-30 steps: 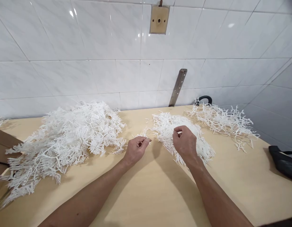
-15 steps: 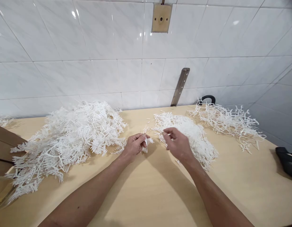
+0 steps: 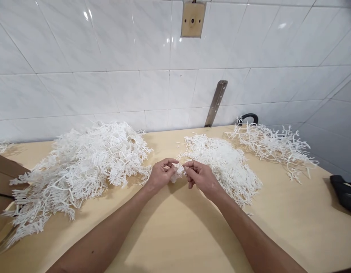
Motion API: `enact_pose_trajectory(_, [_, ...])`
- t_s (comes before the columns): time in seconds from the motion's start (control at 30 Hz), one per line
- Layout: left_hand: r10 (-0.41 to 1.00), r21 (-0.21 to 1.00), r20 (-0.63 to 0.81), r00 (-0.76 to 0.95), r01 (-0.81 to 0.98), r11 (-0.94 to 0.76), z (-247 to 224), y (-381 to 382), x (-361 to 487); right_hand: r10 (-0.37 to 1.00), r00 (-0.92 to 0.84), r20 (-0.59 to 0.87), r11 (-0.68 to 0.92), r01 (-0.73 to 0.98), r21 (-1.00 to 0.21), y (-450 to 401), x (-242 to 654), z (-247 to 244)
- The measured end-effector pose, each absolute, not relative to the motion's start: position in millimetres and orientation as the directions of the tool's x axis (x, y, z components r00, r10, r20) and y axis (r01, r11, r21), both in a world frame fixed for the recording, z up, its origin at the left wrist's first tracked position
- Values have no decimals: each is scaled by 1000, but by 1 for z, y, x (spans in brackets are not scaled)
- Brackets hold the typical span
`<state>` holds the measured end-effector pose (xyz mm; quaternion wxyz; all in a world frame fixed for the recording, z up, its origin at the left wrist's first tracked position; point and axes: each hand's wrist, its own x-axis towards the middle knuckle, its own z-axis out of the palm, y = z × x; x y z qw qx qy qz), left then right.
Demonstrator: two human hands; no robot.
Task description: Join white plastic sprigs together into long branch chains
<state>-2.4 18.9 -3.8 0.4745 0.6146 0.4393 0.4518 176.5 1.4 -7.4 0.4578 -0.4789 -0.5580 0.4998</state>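
Note:
Between my hands is a small white branched plastic piece (image 3: 178, 171). My left hand (image 3: 163, 174) pinches its left side, thumb and fingers closed on it. At its right edge, my right hand (image 3: 198, 175) has thumb and forefinger pressed together on the piece's tips. A big heap of white branched pieces (image 3: 98, 155) lies left of my left hand. Just behind and to the right of my right hand is a pile of small white sticks (image 3: 229, 163). Thin, bare-looking white branched stems (image 3: 272, 144) form a looser pile at the right back.
The wooden table (image 3: 175, 235) meets a white tiled wall. A perforated metal strip (image 3: 216, 103) leans at the wall. A black curved handle (image 3: 249, 117) is behind the stems, a black object (image 3: 344, 193) at the far right, and a brown box (image 3: 7, 176) at the left.
My right hand has moved left from the stick pile to the small piece, and its fingers have closed. My left hand still holds the piece in nearly the same place.

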Motion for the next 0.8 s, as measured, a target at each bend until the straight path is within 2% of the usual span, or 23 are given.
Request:
enact_pose_trajectory(0.13, [865,760,430,260,412,-502,-5,15,-4,988,-155,-2,5,45,-999,2,174,-9])
enact_pose_trajectory(0.27, [723,561,567,395,458,-690,-5,12,-6,987,-161,-1,0,8,-1000,3,175,-9])
enact_pose_trajectory(0.53, [765,558,514,388,526,-642,-10,14,-6,987,-154,48,38,-66,-997,6,182,-7])
enact_pose_trajectory(0.63, [759,536,534,373,544,-645,-10,15,-7,984,-165,69,67,-13,-998,7,184,-8])
enact_pose_trajectory(0.8, [726,492,600,335,562,-665,-9,16,-6,986,-135,102,125,177,-976,6,185,-5])
